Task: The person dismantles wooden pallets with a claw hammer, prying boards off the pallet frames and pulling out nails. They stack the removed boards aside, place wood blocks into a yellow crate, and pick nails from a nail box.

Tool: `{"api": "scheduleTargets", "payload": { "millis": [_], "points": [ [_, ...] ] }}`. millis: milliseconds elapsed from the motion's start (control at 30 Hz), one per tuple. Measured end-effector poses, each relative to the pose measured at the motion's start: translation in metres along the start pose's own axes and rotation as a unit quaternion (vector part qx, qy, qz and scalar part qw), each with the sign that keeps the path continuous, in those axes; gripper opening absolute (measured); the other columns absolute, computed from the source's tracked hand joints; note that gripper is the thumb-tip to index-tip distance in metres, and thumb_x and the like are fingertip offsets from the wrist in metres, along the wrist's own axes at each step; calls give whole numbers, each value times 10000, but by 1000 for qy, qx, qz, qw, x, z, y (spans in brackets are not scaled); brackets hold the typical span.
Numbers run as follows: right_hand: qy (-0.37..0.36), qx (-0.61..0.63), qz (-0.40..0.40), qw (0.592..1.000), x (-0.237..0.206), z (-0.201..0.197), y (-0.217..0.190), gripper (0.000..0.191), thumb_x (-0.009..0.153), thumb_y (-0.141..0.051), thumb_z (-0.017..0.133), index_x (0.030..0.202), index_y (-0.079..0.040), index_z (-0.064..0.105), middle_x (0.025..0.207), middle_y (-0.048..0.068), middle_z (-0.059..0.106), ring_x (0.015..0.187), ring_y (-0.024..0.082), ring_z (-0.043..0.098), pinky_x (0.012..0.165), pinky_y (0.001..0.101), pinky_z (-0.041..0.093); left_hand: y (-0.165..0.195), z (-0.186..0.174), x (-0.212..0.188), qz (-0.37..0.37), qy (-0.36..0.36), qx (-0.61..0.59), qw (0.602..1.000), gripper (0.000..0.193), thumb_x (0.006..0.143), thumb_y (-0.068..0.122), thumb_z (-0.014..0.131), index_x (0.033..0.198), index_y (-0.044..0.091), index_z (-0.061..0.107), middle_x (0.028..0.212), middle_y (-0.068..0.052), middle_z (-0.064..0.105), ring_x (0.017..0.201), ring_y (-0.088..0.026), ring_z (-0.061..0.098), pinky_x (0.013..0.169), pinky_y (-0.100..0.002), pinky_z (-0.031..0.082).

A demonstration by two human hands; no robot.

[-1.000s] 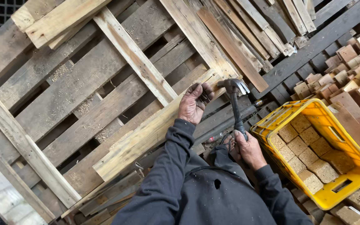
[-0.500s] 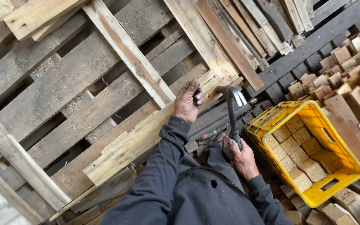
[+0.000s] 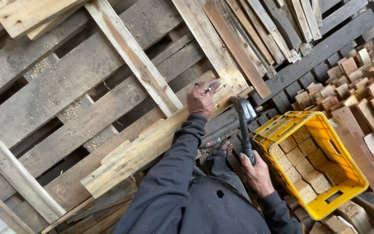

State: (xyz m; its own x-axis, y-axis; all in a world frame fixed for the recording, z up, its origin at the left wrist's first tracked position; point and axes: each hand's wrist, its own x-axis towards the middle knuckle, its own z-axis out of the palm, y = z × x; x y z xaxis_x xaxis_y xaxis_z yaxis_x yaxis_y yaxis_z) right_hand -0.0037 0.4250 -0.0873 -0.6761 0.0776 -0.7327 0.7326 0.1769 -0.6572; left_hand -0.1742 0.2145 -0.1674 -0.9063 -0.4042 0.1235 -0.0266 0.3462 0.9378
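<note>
At frame centre we see a dark steel hammer [image 3: 244,130], its handle gripped by our right hand [image 3: 256,173]; our left hand [image 3: 201,99] presses a rough pale plank [image 3: 152,145]. Right: a yellow plastic crate [image 3: 347,171] holding chipboard blocks [image 3: 304,162].

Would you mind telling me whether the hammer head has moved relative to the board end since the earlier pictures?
Yes. The hammer head has swung down toward the yellow crate, away from the board end the left hand steadies.
</note>
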Motion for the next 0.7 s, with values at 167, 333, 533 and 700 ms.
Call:
{"api": "scheduleTargets", "payload": {
  "millis": [167, 333, 533, 700],
  "points": [
    [-9, -6, -89, 996, -21, -4, -26, 260, 984, -315, 607, 974, -62, 552, 628, -1, 530, 450, 93, 492, 417, 250, 418, -1, -1, 3, 22, -32, 69, 997, 188, 877, 320, 814, 971, 157, 794, 750, -84, 732, 660, -238, 663, 626, -383, 531],
    [-49, -8, -216, 975, -22, 11, -69, 277, 1019, -334, 599, 997, -68, 528, 673, -21, 544, 517, 61, 506, 479, 225, 439, -5, -1, 0, 71, -21, 25, 997, 160, 921, 307, 776, 998, 167, 763, 869, -67, 756, 780, -236, 694, 699, -377, 566],
    [14, -174, -49, 983, -26, 5, -104, 306, 969, -337, 617, 968, -31, 617, 627, 18, 547, 473, 112, 509, 438, 279, 442, -11, 1, 1, 38, -49, 23, 998, 159, 916, 285, 765, 1007, 155, 771, 880, -63, 742, 756, -205, 698, 679, -346, 567],
    [-9, -82, -214, 973, -47, -2, -112, 309, 997, -351, 579, 1040, -45, 577, 659, -19, 562, 487, 67, 513, 455, 231, 437, -21, -15, 1, 17, 23, 96, 995, 185, 972, 313, 680, 1040, 159, 757, 905, -19, 745, 730, -151, 683, 628, -312, 595]
  ]
}}
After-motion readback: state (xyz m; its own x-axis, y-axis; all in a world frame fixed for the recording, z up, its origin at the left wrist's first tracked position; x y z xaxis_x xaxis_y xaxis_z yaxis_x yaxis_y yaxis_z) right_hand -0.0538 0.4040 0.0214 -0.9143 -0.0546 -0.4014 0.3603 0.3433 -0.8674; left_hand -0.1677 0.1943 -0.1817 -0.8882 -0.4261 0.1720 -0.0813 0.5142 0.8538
